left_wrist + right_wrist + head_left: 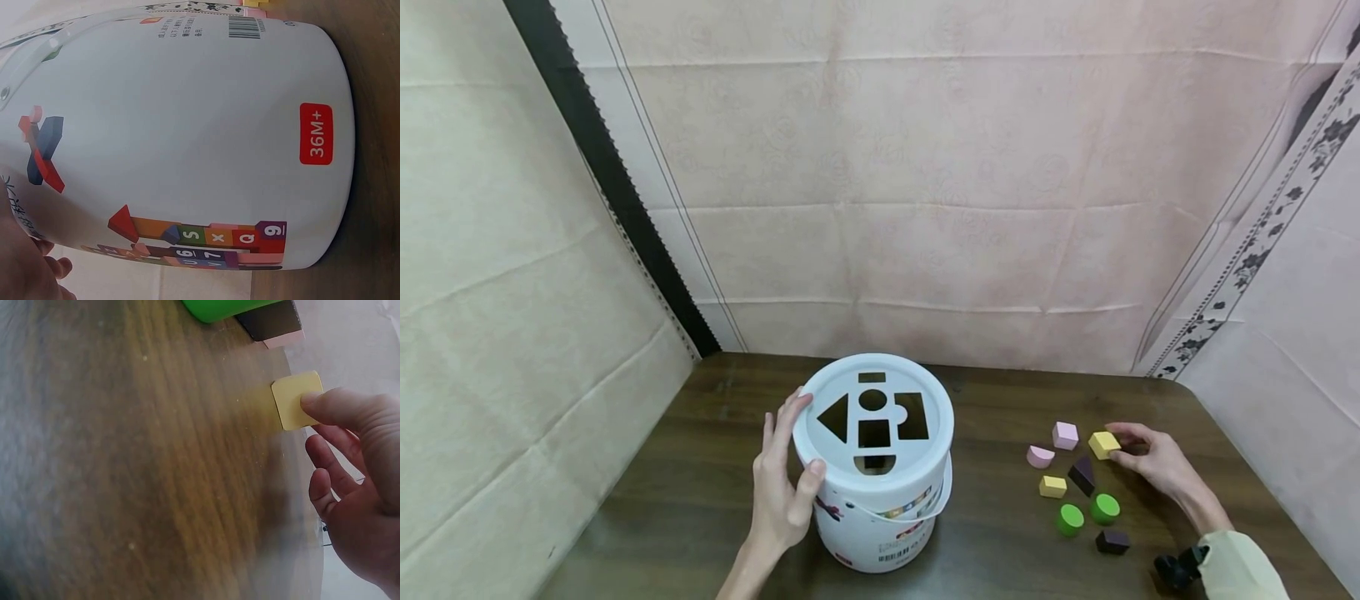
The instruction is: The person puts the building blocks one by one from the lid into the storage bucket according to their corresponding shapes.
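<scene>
A white bucket (880, 542) stands upright on the table under a pale lid (842, 375) cut with shaped holes. My left hand (786, 483) rests against the lid's left edge, its fingers and thumb spread; in the left wrist view part of that hand (25, 269) shows beside the bucket wall (187, 125). At the right, my right hand (1161, 462) pinches a yellow block (1103, 445) between thumb and fingers. The right wrist view shows the thumb on the face of this yellow block (294, 403), close to the tabletop.
Near the right hand lie a pink cube (1064, 435), a pink half-round block (1040, 457), a second yellow block (1053, 487), a dark triangular block (1082, 476), green round blocks (1071, 520) and a dark block (1112, 542). Cloth walls (880, 250) enclose the wooden table (700, 483).
</scene>
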`<state>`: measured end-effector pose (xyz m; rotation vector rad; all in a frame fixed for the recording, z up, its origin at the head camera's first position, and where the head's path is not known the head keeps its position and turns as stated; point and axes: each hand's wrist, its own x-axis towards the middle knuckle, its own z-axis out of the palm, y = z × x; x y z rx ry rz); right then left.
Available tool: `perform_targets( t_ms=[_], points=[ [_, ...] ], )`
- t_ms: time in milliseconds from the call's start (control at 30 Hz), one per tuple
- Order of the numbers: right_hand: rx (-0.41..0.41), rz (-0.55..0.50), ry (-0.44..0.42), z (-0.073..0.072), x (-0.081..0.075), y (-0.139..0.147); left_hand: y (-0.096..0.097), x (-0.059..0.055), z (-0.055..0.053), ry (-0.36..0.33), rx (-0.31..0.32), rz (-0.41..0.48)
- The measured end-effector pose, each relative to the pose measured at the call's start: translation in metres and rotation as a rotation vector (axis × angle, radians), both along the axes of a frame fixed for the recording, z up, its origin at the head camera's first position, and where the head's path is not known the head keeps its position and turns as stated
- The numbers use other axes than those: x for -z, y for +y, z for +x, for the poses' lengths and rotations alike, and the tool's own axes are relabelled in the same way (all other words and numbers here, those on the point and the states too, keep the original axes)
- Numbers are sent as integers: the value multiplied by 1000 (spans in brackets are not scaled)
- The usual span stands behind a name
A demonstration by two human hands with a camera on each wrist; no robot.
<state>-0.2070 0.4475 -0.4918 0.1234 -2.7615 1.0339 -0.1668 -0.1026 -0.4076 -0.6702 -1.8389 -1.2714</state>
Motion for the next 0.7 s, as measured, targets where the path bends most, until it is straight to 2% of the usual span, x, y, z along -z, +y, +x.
perform_targets(
  t_ms=[233, 533, 700],
  points=[
    [18, 8, -37, 2, -2, -1, 1, -1, 0, 0, -3, 2],
    [61, -9, -30, 9, -6, 0, 1, 0, 0, 1, -1, 3],
    [63, -17, -11, 12, -13, -4, 1, 0, 0, 5, -1, 8]
  ],
)
